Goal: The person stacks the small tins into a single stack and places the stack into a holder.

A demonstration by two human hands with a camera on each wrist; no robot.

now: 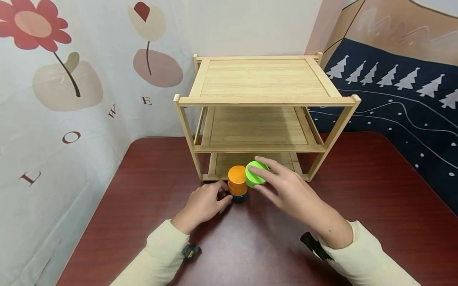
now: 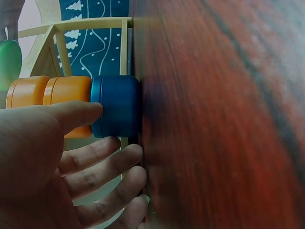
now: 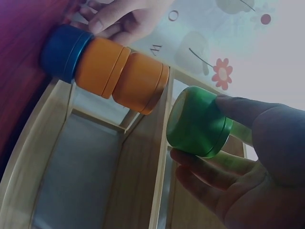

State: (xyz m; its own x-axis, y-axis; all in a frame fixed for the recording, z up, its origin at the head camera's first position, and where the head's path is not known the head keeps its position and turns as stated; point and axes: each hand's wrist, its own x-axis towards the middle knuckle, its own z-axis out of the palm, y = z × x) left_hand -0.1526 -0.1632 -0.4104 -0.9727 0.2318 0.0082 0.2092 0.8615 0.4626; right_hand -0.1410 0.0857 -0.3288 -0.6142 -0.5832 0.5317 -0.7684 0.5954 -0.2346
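A stack of small round lidded tins stands on the table: a blue tin (image 2: 119, 107) at the bottom and two orange tins (image 1: 237, 179) above it. My right hand (image 1: 286, 184) pinches a green tin (image 3: 199, 121) between thumb and fingers, just right of the top orange tin and apart from it in the right wrist view. Beside the stack's base, my left hand (image 1: 205, 202) rests low at the left with relaxed fingers. Its thumb (image 2: 78, 114) overlaps the blue tin in the left wrist view, and the other fingers lie close over the tabletop.
A three-level wooden shelf (image 1: 264, 101) stands behind the stack, its lowest front rail close to the tins. Dark red tabletop (image 1: 257, 254) spreads around it. Printed cloths hang behind, with flowers (image 1: 33, 24) at the left and white trees (image 1: 386, 76) at the right.
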